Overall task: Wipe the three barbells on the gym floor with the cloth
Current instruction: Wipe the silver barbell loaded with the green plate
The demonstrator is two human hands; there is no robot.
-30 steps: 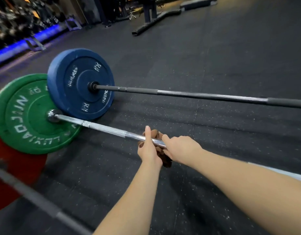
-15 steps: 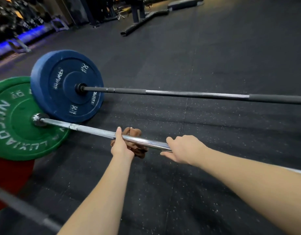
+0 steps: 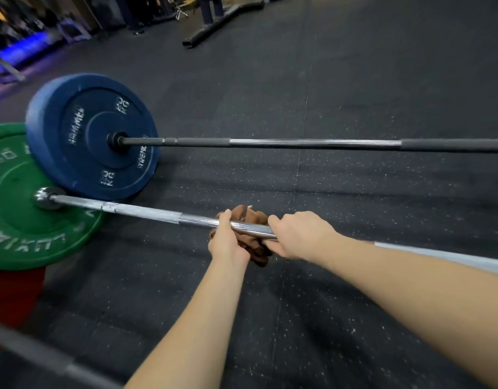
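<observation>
My left grip (image 3: 228, 244) has the cloth (image 3: 252, 217) wrapped round the middle barbell (image 3: 147, 212), center frame. The right grip (image 3: 297, 234) clutches it bare alongside, steadying it I guess.

Dark speckled floor (image 3: 382, 276); perhaps blue-lit racks (image 3: 23, 49).

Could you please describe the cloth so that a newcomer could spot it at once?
Find the green plate at the left and follow its silver bar rightwards to the two hands. The cloth is bunched round the bar under the left hand, just beside the right hand. It is the only brown, soft thing there.
</observation>
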